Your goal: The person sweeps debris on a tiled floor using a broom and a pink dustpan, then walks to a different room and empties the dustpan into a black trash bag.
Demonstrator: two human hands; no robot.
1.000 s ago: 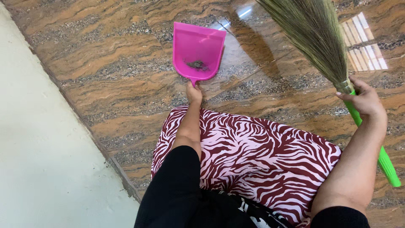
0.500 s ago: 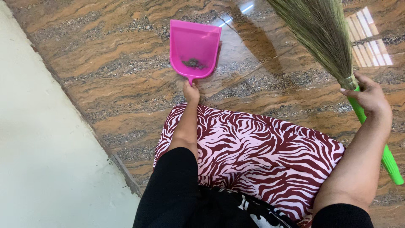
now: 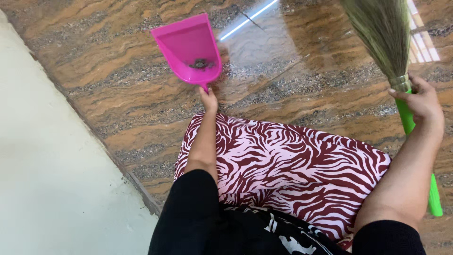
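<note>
The person's left hand [image 3: 208, 100] is closed around the short handle of a pink dustpan [image 3: 188, 47], which sits low over the polished brown stone floor [image 3: 292, 80] with its open mouth pointing away from the person. A small dark heap of dirt [image 3: 201, 63] lies inside the dustpan, close to the handle end. Well to the right of the dustpan, the right hand [image 3: 421, 101] is clamped on a broom [image 3: 384, 33] just where its green handle meets the straw head; the straw fans upward, away from the person. On the near side of the dustpan, a maroon-and-white striped skirt [image 3: 292, 165] covers the person's lap. To the left of the dustpan, a pale wall [image 3: 42, 165] meets the floor.
</note>
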